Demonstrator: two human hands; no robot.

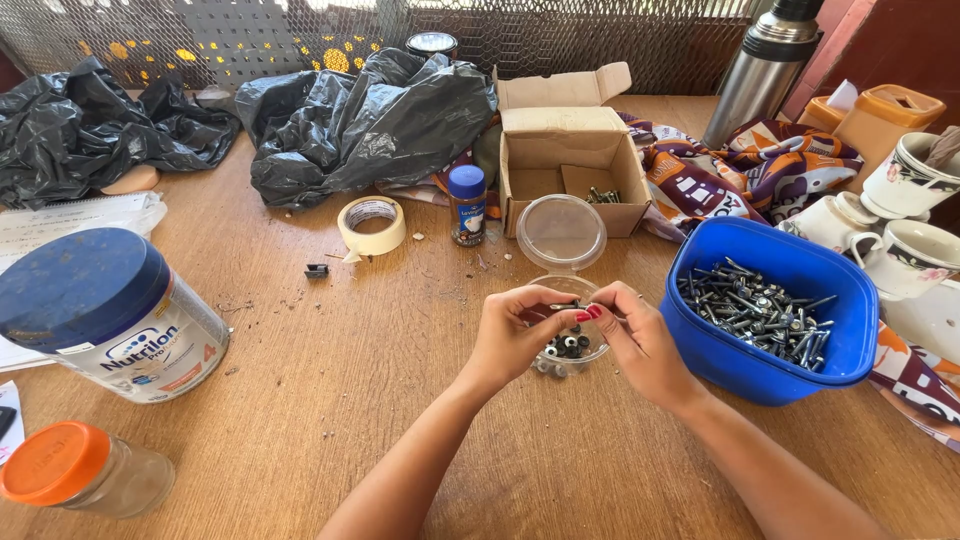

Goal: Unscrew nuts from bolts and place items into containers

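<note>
Metal: one thin grey screw (pixel 563 307) lies level, pointing left to right, pinched at its ends between two hands, left hand (pixel 515 335) and right hand (pixel 635 340), over one clear plastic tub (pixel 570 350).

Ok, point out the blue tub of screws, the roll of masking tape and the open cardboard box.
blue tub (pixel 745 360), head view, on its bare front wall.
roll of masking tape (pixel 388 238), head view, on its outer side.
cardboard box (pixel 562 150), head view, on its back inner wall.

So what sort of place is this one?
Probably a home or small-workshop table used for sorting hardware: a blue tub full of screws, a cardboard box and masking tape share the wooden table with teacups.
</note>
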